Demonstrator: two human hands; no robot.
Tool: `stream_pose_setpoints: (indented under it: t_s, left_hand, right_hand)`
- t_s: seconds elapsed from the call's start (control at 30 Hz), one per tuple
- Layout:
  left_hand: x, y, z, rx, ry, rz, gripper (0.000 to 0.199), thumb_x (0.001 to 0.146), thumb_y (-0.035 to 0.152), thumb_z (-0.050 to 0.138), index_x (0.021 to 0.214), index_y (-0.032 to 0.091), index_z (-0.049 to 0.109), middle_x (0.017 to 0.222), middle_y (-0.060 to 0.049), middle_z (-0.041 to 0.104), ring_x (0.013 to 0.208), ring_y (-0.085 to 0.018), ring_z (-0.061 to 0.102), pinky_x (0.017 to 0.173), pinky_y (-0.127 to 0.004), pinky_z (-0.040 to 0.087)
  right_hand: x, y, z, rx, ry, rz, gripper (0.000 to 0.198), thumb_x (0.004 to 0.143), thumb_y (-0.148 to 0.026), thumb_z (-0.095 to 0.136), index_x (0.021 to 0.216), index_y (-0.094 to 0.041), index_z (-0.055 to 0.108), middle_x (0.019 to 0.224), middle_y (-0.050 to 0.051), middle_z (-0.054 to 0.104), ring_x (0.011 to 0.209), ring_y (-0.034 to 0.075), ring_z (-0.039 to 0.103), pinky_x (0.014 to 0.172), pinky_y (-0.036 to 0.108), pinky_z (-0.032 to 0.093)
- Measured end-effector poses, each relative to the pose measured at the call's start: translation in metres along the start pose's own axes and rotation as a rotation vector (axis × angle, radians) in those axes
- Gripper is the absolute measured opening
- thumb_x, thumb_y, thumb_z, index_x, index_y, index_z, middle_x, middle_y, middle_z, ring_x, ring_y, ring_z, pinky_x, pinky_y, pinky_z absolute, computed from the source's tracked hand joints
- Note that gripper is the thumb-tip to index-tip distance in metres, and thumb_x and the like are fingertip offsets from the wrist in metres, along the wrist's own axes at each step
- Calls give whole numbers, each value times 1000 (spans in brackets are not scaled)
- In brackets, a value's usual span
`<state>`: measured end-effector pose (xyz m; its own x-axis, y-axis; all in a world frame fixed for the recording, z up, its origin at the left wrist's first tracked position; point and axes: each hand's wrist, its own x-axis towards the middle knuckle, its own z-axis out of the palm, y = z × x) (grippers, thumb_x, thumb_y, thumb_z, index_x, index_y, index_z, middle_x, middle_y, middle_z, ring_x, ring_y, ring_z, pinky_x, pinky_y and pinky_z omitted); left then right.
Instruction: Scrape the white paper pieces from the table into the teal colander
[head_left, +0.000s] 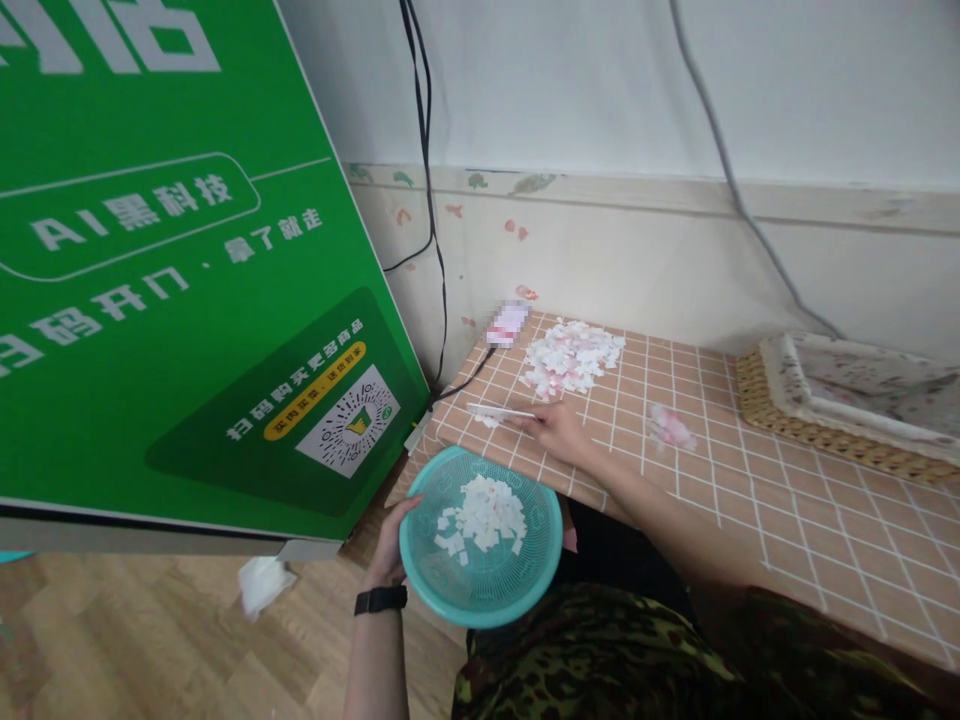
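Note:
My left hand [388, 540] grips the left rim of a round teal plastic basket [480, 598], held at the table's near edge. A heap of small white paper pieces [491, 512] lies in it. My right hand [561, 432] is closed on a thin flat white object [499, 411], seen nearly edge-on, so its kind is unclear. Beneath this object, a few white scraps [487, 421] lie on the table. Beyond the hand, a larger pile of white and pinkish paper pieces [574, 355] is spread near the wall.
A brown checked cloth covers the table [720, 480]. A cloth-lined wicker basket [847, 425] stands at the right, and a pinkish crumpled piece [671, 427] lies nearer. At the back left is a phone-like item [508, 324] with a black cable. A green cabinet [187, 330] blocks the left.

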<state>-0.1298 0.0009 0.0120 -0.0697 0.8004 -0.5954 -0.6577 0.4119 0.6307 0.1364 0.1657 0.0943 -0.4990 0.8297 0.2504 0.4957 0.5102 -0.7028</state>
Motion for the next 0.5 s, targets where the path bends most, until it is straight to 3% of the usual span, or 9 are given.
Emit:
stream_pose_setpoints:
  t_s: [0.1,0.23,0.4,0.5]
  left_hand:
    - [-3,1,3,-5,14,26,19,71,26,68,83,11,70,65,-7,73,56,-21,66,59,-33,52]
    - [-5,2,8,-20,16,51,16,73,25,67,81,11,70,68,-7,74,59,-21,67,60,-32,52]
    - [-6,0,14,-19,30,32,15,73,26,66,76,11,69,65,-6,73,57,-21,66,59,-32,51]
    - [-6,-1,16,-22,62,41,15,73,26,66,75,11,68,62,-5,71,54,-19,64,56,-31,50]
  right_hand:
    - [-16,5,-9,30,-20,38,31,87,-39,51,78,-17,72,61,1,63,52,12,49,51,23,34]
    - [-25,7,-18,1,84,144,42,84,-48,52,60,-16,65,47,-1,48,46,10,39,45,24,26]
    - [-22,-5,-12,65,-7,75,40,86,-47,49,67,-16,67,52,-2,50,49,10,39,47,24,27]
    - [-23,-8,-8,51,-36,54,41,87,-45,48,61,-17,63,50,-2,46,48,9,37,46,24,25]
